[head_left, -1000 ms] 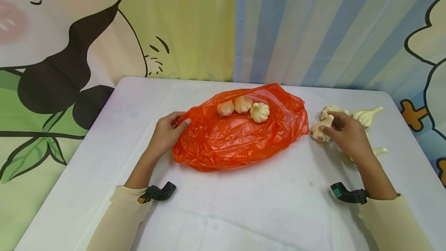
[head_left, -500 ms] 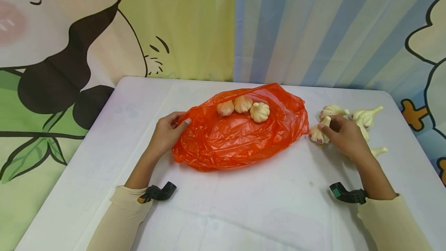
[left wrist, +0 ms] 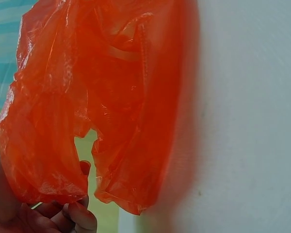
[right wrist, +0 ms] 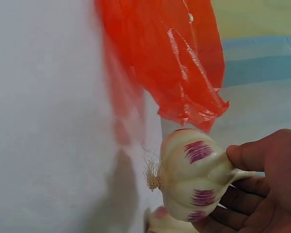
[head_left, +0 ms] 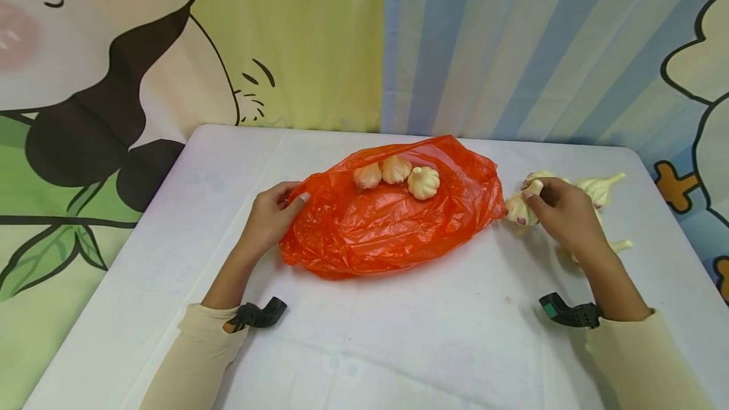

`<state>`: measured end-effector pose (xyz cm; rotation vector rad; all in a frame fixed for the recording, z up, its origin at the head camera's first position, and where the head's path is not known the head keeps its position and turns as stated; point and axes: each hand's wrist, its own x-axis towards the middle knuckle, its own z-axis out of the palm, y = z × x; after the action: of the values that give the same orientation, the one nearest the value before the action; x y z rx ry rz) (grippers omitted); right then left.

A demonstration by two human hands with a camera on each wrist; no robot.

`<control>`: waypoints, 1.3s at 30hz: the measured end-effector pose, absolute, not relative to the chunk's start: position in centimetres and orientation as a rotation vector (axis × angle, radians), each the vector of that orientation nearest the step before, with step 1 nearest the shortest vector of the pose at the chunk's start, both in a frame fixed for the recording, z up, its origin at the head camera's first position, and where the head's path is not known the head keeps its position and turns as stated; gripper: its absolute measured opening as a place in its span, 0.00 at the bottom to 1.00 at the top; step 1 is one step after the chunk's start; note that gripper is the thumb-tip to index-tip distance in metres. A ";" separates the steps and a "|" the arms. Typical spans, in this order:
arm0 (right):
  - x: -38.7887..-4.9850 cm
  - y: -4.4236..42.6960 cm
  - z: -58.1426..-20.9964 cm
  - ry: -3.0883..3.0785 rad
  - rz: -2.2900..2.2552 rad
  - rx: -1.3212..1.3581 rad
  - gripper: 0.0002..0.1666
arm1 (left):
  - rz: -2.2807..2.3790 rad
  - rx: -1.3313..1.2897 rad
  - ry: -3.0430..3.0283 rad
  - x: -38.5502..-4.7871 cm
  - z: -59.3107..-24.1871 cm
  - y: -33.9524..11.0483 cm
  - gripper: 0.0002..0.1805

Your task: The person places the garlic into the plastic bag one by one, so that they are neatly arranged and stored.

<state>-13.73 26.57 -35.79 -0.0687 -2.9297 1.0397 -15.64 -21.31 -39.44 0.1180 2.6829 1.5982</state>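
Observation:
A crumpled red plastic bag lies in the middle of the table, its mouth spread. Three garlic bulbs show inside its far part. At the bag's left end, my left hand pinches the edge, thumb on the near side; the left wrist view shows this hand low at the left. My right hand pinches another garlic bulb by its stem, just off the bag's right end. Close up, this bulb has purple streaks and a root tuft pointing left.
Several more garlic bulbs lie behind and around my right hand, partly hidden by it. The white-covered table meets a printed cloth backdrop at its far edge.
The garlic bulb in my right hand has tilted and shifted a little toward the bag, rising slightly. My left hand keeps its hold on the bag.

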 end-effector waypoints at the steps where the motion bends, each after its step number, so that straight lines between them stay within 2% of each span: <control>1: -13.8 26.4 -35.5 -2.928 1.042 -0.075 0.31 | 1.598 0.115 2.682 -15.6 -39.5 -21.4 0.19; 14: -14.9 24.2 -31.7 -2.790 1.077 -0.038 0.29 | 1.586 0.102 2.699 -15.5 -39.3 -21.5 0.19; 21: -15.7 21.8 -30.6 -2.735 1.261 0.212 0.21 | 1.596 0.116 2.686 -15.7 -39.5 -21.4 0.19; 26: -16.8 20.4 -30.3 -2.788 1.234 0.443 0.18 | 1.595 0.114 2.685 -15.7 -39.6 -21.3 0.19; 39: -18.8 16.9 -30.7 -2.831 1.315 0.811 0.13 | 1.598 0.112 2.682 -15.7 -39.7 -21.3 0.19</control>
<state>-18.78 16.90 -30.73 0.8112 -2.8309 1.3153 -15.69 -21.28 -39.67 0.1117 2.6816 1.5982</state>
